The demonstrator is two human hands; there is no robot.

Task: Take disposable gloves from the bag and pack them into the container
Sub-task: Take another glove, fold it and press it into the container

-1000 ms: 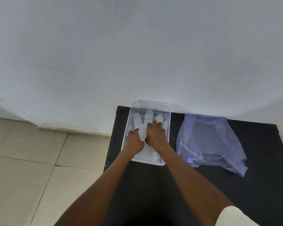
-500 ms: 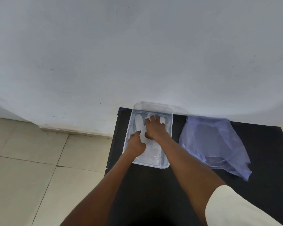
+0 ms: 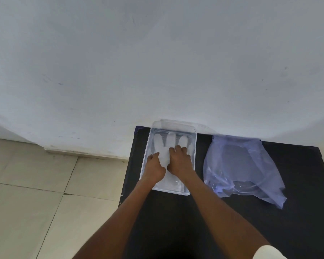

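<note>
A clear plastic container [image 3: 195, 146] stands at the table's far left, against the wall. Pale translucent disposable gloves [image 3: 171, 139] lie flat inside it, their fingers pointing toward the wall. Both my hands are inside the container on top of the gloves. My left hand [image 3: 154, 168] presses on the left side with bent fingers, near the glove's thumb. My right hand [image 3: 180, 159] presses its fingertips on the glove's palm, just below the glove fingers. Neither hand lifts anything. The bluish see-through bag [image 3: 239, 165] lies crumpled to the right of the container, untouched.
The black table [image 3: 297, 221] reaches to the right and toward me. Its left edge drops to a tiled floor [image 3: 36, 202]. A white wall [image 3: 157, 62] runs right behind the container and bag.
My right hand reached forward over the glove fingers, then slid back toward me onto the glove's palm. My left hand stayed in place.
</note>
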